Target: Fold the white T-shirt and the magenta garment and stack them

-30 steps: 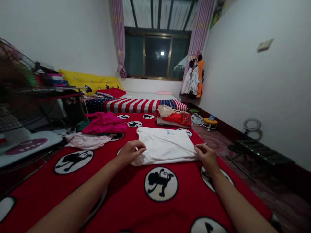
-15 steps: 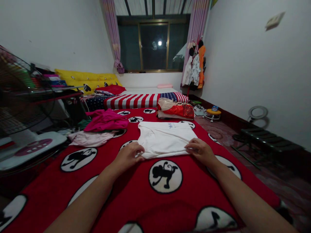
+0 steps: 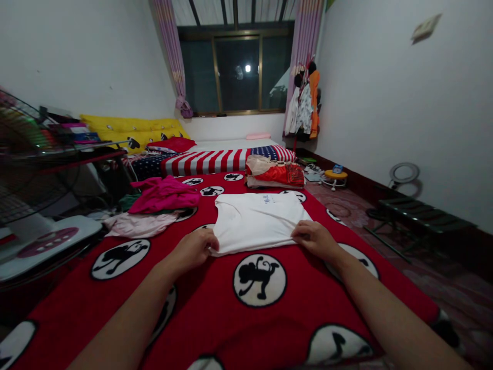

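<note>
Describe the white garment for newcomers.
Look on the red blanket with monkey patches. The white garment lies with the left hand and right hand at its near edge. Unlike the crumpled magenta cloth to its left, it lies fairly flat with blue print.

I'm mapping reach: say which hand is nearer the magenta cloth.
Left. The left hand is right of the magenta cloth, lower in view; the right hand is farther right, at the white garment.

Room: a bedroom in a home, by its furnishings
Bed (image 3: 227,146): striped, starred bedding (image 3: 215,162), red pillow (image 3: 175,144), long yellow cushion (image 3: 119,128)
Window (image 3: 236,77): purple curtains (image 3: 171,51), one tied
Corner: hanging clothes (image 3: 304,110)
Left: electric fan (image 3: 50,240)
</note>
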{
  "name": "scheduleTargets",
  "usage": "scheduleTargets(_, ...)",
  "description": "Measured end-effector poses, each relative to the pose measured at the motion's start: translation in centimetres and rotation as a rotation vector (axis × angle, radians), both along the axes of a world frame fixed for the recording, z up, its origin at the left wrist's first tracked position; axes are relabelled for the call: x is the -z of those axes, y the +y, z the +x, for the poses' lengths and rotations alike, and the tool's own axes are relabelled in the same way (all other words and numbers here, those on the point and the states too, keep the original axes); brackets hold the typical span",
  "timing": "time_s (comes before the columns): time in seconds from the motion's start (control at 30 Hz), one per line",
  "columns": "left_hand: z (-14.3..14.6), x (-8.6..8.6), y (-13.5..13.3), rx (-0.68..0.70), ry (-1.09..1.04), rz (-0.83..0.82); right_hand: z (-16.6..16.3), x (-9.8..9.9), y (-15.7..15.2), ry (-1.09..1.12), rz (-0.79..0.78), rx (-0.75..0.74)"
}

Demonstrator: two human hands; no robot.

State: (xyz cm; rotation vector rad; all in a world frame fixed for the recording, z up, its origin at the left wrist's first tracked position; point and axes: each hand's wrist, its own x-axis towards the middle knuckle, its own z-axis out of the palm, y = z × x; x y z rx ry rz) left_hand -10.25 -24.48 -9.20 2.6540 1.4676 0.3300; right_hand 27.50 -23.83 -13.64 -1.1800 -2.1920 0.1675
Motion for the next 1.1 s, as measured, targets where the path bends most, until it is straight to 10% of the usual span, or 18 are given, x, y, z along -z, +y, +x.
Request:
scheduleTargets(0.27, 8.2, -4.9, 2.0, 0.187, -0.044, 0.163, -0.5, 0.0, -0.1, 0.027, -0.013, 0.023)
scheduleTargets(0.57, 16.5, 4.8, 6.7, 0.475, -0.176, 0.242, 0.6, 0.8, -0.2, 0.487, -0.142, 0.255)
scheduleTargets(0.73, 16.2, 4.9, 6.3, 0.64, -0.067, 0.194, 3.9, -0.2, 4.7, 0.46, -0.198, 0.471)
scheduleTargets(0.9, 16.4, 4.6, 6.3, 0.708, -0.063, 0.098, 4.8, -2.3, 12.5, -0.041, -0.08, 0.64)
scheduleTargets(1.1, 16.4, 5.0, 6.4, 0.693, -0.102, 0.044, 3.7, -2.7, 17.0, -0.363, -0.125, 0.586)
